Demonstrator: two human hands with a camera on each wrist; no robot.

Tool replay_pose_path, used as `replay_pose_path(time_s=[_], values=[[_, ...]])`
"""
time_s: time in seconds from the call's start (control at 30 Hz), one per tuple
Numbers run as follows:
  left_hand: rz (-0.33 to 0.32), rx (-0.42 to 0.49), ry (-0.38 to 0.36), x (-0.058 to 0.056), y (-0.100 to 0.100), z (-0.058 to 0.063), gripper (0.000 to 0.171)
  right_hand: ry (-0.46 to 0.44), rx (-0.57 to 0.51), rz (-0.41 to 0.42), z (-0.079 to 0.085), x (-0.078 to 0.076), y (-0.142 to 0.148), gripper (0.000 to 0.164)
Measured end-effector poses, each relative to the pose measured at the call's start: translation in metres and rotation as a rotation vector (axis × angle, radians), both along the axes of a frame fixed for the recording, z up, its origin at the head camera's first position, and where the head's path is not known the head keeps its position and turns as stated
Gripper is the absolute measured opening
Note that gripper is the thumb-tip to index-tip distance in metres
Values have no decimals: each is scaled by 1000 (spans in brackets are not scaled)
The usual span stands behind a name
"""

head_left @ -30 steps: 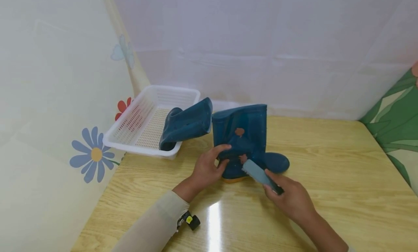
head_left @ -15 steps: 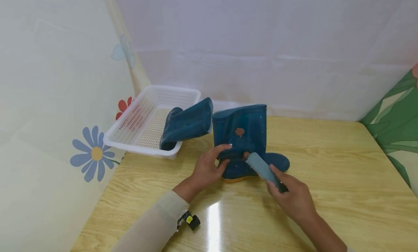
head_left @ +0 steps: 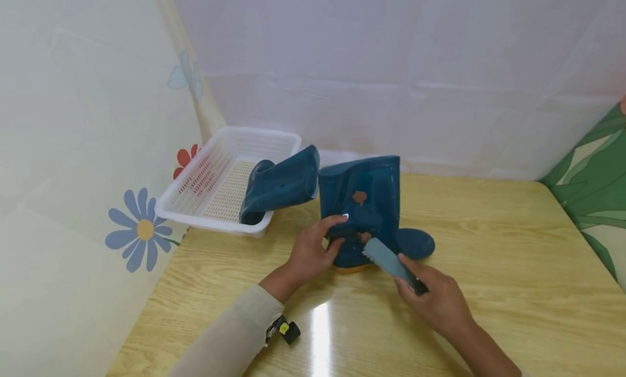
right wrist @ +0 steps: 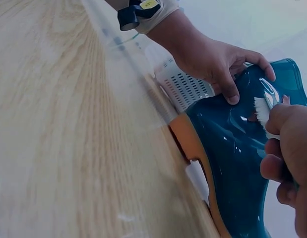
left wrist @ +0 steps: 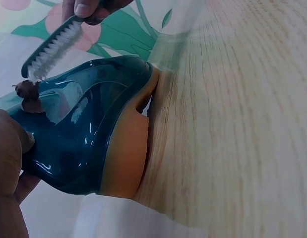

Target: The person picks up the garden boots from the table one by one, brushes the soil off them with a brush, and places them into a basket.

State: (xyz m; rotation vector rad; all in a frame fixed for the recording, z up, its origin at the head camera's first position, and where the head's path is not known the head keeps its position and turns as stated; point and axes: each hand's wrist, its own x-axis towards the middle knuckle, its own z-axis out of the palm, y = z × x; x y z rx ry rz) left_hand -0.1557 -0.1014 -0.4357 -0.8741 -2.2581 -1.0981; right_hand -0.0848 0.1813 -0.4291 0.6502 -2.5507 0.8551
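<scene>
A dark teal rain boot [head_left: 383, 184] with an orange sole [left wrist: 128, 153] stands upright on the table, its toe pointing right. My left hand [head_left: 310, 249] grips the back of the boot around the ankle, fingers and thumb on either side. A scrub brush [head_left: 388, 258] with white bristles [left wrist: 56, 49] is held by its handle in my right hand [head_left: 437, 298]. Its bristle end meets a brown smear [left wrist: 30, 96] on the ankle. Higher on the shaft sits another brown patch [head_left: 359, 197].
At the back left is a white plastic basket [head_left: 183, 219] with slotted walls. A second teal boot [head_left: 283, 184] leans in it, its shaft sticking out over the right rim. The wooden table [head_left: 513, 246] ends at a pale cloth backdrop [head_left: 440, 67].
The brush slid a little right and down across the brown smear, then came back left to it. The left hand and both boots stay in place.
</scene>
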Motion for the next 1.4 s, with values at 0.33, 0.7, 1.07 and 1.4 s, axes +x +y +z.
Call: replay_pose_path(time_s=[0.33, 0.7, 1.07, 1.4], values=[[2, -3, -14, 1, 0, 1, 60, 21, -2, 24, -4, 4, 10, 51], [4, -6, -19, 2, 0, 3, 61, 148, -49, 30, -3, -1, 16, 56], [0, -7, -12, 1, 0, 2, 61, 218, -93, 91, 3, -9, 17, 41], [-8, -14, -17, 1, -1, 3, 62, 197, -86, 38, 18, -17, 9, 53]])
